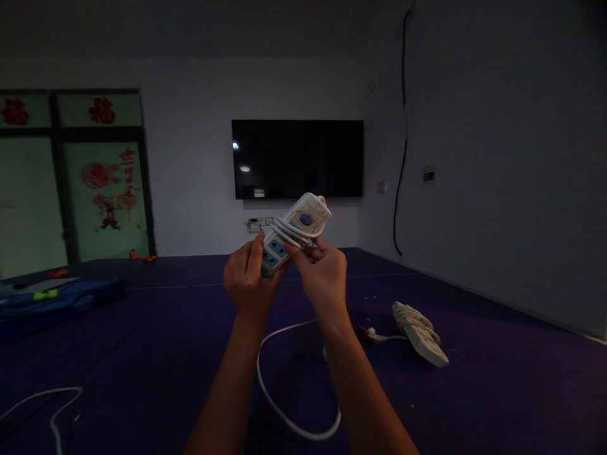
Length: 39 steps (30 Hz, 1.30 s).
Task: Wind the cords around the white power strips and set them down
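Held up in front of me is a white power strip [307,208] with blue sockets and a blue oval button, tilted with its upper end to the right. My left hand [246,268] grips its lower end. Several turns of white cord [287,231] wrap around the strip's middle. My right hand [325,272] pinches the cord against the strip's side. A loose loop of the cord [284,414] hangs down below my hands, partly hidden by my right forearm. On the purple surface to the right lies a second power strip [422,338] with its cord wound round it.
Another white cable [57,417] lies at the lower left of the purple surface [156,373]. Farther back on the left are blue cloth [90,294] and small orange things [149,258]. A television [298,158] hangs on the far wall; a dark cable [403,158] runs down the right wall.
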Available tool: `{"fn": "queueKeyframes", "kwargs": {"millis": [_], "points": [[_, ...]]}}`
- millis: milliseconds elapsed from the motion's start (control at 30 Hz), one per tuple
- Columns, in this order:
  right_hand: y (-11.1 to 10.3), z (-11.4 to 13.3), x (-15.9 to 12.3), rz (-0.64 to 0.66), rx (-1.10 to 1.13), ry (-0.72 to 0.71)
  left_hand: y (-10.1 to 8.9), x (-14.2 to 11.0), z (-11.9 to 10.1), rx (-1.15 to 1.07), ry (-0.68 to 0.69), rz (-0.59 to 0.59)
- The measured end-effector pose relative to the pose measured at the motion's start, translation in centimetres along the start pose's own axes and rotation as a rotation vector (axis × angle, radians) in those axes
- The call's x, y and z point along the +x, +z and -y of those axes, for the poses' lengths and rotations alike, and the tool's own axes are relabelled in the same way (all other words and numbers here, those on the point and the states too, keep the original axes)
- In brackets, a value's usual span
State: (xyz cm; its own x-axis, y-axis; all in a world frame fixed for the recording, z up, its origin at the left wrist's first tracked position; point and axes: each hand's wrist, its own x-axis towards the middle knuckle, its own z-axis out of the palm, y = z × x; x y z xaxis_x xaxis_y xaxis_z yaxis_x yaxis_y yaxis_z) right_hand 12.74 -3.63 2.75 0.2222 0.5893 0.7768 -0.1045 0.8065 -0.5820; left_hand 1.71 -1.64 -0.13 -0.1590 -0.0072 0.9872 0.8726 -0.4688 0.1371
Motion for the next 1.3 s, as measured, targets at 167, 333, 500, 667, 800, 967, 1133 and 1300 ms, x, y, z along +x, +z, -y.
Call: {"fn": "queueKeyframes", "kwargs": {"millis": [167,333,500,667,800,967,1133,1300], "points": [[-0.7,-0.6,0.6,-0.011,-0.021,-0.006,-0.6,1.3,0.4,-0.170,0.013,0.181],[-1.4,-1.4,1.1,0.001,-0.127,-0.020,-0.5,1.7,1.0,-0.634,-0.392,0.456],[-1.1,-1.8,1.0,0.045,-0.140,-0.003,-0.1,1.0,1.9,-0.997,-0.701,0.693],[-0.4,-1.0,0.5,0.099,-0.064,-0.033,0.2,0.1,2.6,-1.110,-0.770,0.791],[0.1,-0.4,0.0,0.126,-0.004,-0.005,0.1,-0.2,2.8,-1.212,-0.772,0.893],[0.2,-0.1,-0.2,0.148,0.033,-0.009,-0.3,0.4,2.3,-1.196,-0.786,0.850],[-0.3,0.3,-0.1,0.138,-0.046,-0.028,-0.5,1.2,1.7,-1.034,-0.736,0.740],[-0.4,0.6,-0.2,0.102,-0.122,0.001,-0.2,1.4,1.7,-0.897,-0.659,0.590]]}}
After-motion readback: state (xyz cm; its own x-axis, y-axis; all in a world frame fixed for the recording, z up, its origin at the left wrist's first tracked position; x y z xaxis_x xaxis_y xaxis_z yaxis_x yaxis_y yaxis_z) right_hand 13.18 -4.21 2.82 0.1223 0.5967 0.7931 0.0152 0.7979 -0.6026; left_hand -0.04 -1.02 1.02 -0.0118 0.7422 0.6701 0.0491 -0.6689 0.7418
